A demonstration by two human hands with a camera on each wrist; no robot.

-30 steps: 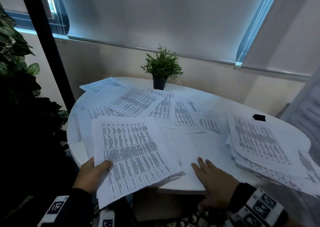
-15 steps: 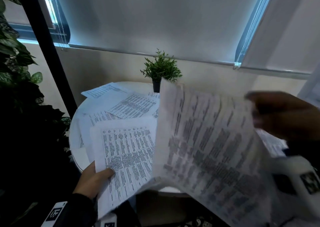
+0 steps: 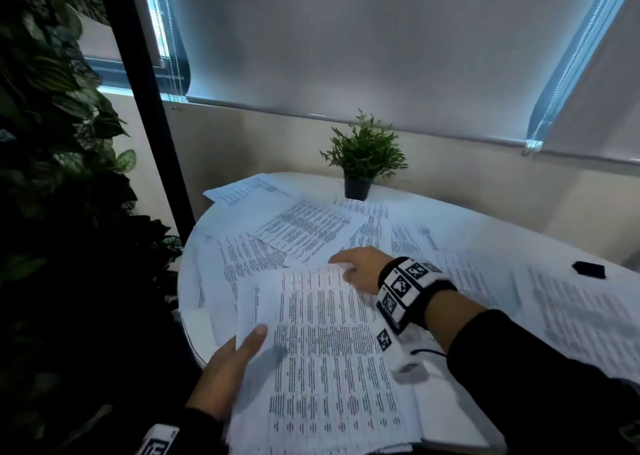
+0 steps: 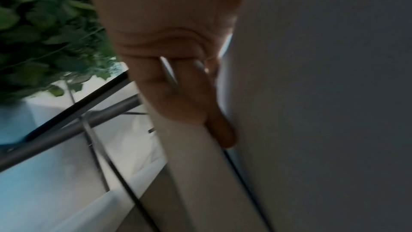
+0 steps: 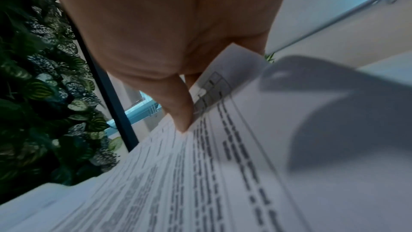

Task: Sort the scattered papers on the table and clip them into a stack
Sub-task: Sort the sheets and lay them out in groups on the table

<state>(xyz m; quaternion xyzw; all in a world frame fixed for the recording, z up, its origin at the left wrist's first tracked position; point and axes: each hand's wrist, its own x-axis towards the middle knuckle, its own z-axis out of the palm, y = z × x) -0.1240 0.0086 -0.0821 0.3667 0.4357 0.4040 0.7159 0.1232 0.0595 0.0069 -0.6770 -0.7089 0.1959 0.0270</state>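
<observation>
Paper sheet [image 3: 325, 343] — airborne before — now on left hand's [image 3: 227, 375] stack, right hand [image 3: 360, 269] pinching.

At the table's [image 3: 485, 222] near edge I see my left hand [image 3: 225, 375] gripping a paper stack [image 3: 329, 357]. My right hand [image 3: 360, 267] pinches its far corner. A black binder clip [image 3: 588, 269] lies near the right edge.

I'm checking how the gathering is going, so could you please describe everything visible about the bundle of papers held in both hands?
The bundle of papers is several white sheets printed with dense columns of dark text, loosely layered with uneven edges. It lies tilted over the near edge of the round white table. The left hand grips its left edge, thumb on top; the right hand pinches the far corner, curling it up. No clip is on it.
</observation>
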